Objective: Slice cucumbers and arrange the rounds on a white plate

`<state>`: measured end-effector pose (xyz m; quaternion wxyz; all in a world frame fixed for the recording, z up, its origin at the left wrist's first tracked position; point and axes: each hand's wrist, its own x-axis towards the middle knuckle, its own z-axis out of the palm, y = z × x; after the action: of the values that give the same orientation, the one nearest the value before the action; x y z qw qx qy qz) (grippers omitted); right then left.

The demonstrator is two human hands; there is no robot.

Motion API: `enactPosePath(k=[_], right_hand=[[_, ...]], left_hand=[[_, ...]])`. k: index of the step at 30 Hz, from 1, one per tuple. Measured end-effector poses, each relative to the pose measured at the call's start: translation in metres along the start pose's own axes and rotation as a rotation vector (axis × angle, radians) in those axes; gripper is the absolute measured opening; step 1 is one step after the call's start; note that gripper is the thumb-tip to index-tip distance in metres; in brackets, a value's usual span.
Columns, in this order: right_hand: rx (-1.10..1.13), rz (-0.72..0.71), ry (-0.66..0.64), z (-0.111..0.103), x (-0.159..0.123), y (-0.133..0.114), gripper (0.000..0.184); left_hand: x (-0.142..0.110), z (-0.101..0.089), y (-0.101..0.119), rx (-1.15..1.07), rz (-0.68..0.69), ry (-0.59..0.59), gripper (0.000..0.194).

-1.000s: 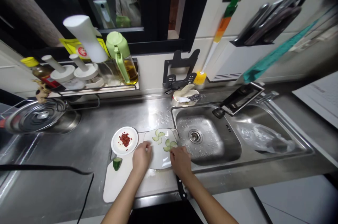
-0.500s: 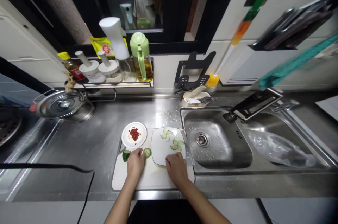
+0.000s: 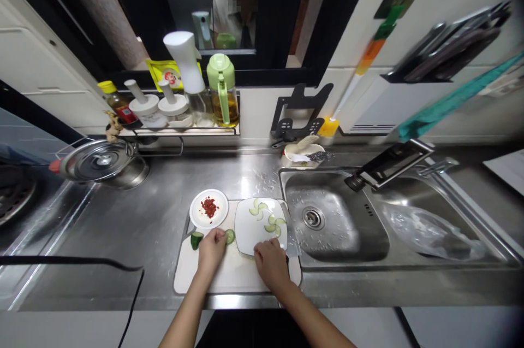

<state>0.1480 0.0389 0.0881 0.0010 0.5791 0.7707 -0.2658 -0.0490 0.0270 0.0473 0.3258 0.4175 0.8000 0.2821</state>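
Observation:
A white cutting board (image 3: 241, 277) lies on the steel counter in front of me. My left hand (image 3: 212, 250) rests on it with fingers curled over a cucumber piece (image 3: 230, 236); a cucumber end (image 3: 196, 240) lies just to its left. My right hand (image 3: 269, 262) is closed at the near edge of a white square plate (image 3: 249, 236) that carries several cucumber slices (image 3: 270, 224). What the right hand grips is hidden. A small round dish (image 3: 202, 218) with chopped red chili (image 3: 209, 207) sits behind the left hand.
A steel sink (image 3: 339, 228) lies right of the board, with a black faucet (image 3: 387, 164) and a plastic bag (image 3: 426, 230). A rack of oil and sauce bottles (image 3: 180, 102) stands at the back, a pot lid (image 3: 98, 161) at left. A black cable (image 3: 73, 261) crosses the near counter.
The view has swung left and steadied. My left hand went from the plate's edge to the cucumber piece on the board; my right hand drew back slightly to the plate's near edge.

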Motion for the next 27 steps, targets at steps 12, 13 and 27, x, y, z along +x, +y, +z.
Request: enactPosePath(k=[12, 13, 27], right_hand=[[0.163, -0.091, 0.121, -0.002, 0.021, -0.001, 0.016], [0.181, -0.105, 0.138, -0.002, 0.022, 0.000, 0.018], [0.294, -0.138, 0.117, -0.004, 0.027, 0.002, 0.018]], left_hand=[[-0.005, -0.005, 0.016, -0.166, 0.089, -0.151, 0.025], [-0.006, -0.006, 0.019, -0.169, 0.099, -0.170, 0.025], [-0.013, 0.005, 0.039, -0.213, 0.120, -0.338, 0.022]])
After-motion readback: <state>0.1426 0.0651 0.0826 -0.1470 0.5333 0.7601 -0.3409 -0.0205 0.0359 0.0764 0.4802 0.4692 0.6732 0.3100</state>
